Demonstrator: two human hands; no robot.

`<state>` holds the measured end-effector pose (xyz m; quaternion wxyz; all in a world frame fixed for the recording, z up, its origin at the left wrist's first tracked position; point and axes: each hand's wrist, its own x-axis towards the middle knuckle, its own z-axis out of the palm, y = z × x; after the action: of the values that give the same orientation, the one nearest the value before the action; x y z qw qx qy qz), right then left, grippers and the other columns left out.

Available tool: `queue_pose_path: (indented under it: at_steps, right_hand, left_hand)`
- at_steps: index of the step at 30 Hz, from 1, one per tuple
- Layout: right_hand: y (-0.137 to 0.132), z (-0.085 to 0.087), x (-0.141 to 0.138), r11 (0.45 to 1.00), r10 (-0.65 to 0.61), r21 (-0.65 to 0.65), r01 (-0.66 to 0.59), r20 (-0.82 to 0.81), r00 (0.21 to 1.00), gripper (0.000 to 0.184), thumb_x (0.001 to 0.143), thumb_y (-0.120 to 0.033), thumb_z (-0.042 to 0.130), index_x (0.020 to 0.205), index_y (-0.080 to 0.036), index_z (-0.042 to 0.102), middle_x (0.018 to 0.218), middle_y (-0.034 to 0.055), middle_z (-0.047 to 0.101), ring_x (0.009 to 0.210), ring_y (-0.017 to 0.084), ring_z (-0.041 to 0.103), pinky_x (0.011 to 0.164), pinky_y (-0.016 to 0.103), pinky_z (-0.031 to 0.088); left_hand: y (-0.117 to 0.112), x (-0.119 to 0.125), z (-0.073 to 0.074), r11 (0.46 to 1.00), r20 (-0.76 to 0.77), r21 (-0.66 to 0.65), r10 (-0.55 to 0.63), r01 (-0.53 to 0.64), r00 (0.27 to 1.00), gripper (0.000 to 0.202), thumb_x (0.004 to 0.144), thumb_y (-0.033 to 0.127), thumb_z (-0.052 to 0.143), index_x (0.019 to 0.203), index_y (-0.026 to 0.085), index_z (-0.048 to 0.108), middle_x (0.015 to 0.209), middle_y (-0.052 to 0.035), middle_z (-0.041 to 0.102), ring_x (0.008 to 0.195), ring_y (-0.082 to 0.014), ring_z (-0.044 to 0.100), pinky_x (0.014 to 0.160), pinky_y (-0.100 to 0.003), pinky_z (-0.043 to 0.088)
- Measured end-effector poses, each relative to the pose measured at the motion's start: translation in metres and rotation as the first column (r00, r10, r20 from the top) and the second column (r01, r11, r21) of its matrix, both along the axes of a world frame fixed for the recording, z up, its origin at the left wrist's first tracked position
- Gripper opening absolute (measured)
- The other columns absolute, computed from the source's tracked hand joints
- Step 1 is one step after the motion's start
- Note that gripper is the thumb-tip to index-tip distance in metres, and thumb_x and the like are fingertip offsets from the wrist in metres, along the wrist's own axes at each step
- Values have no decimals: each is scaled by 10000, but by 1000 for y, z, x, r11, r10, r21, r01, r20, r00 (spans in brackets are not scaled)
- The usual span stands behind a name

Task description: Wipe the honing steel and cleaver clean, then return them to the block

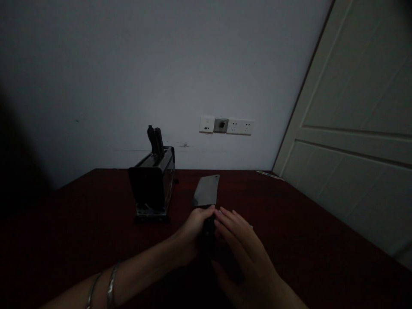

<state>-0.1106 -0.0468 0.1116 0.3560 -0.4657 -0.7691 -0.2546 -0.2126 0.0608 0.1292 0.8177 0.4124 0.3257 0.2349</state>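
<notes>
A cleaver [206,190] with a wide grey blade and a black handle points away from me, its blade over the dark red table. My left hand [194,227] is wrapped round the handle, thumb on top near the blade. Close against the handle's right side is my right hand [243,242], fingers stretched out and slightly bent. Whether its fingertips touch the handle is hard to tell in the dim light. A small pale edge shows past the back of the right hand; the rest of it is hidden.
To the left stands a black knife block [151,189] with black handles [156,141] sticking up from its top. The dark red table [257,197] reaches back to a pale wall with sockets [240,127]. A white panelled door [347,141] borders the right side.
</notes>
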Motion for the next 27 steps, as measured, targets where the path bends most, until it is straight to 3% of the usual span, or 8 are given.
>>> queue_pose_path:
  at_steps: [6,12,18,27]
  right_hand:
    - [9,-6,-4,993,-107,64,102,92,990,548,729,-176,506,1252,-38,415,1281,210,499,1272,318,352,968,549,393]
    - [14,-14,-3,976,-159,161,146,68,985,494,768,-202,512,1225,-32,437,1203,218,561,1237,310,407,925,539,438]
    - [16,-18,2,972,-136,203,122,57,989,519,791,-215,513,1269,-48,401,1190,202,578,1203,283,458,921,499,462]
    - [17,-14,8,978,-36,209,15,99,994,568,775,-182,521,1296,-14,367,1223,230,543,1248,303,395,941,482,454]
  left_hand:
    - [-8,3,9,999,40,39,20,-22,999,295,697,392,659,718,116,558,594,-3,567,541,-111,534,539,-219,365]
    - [-13,7,19,994,-16,52,97,-96,995,199,788,303,576,720,126,518,587,11,536,522,-94,497,538,-224,346]
    - [-14,6,20,996,7,81,33,-34,999,267,770,376,600,695,135,511,591,16,523,540,-95,487,566,-231,341]
    - [-18,5,24,988,67,115,-109,101,992,238,790,354,555,686,140,547,627,-8,559,596,-119,510,634,-247,369]
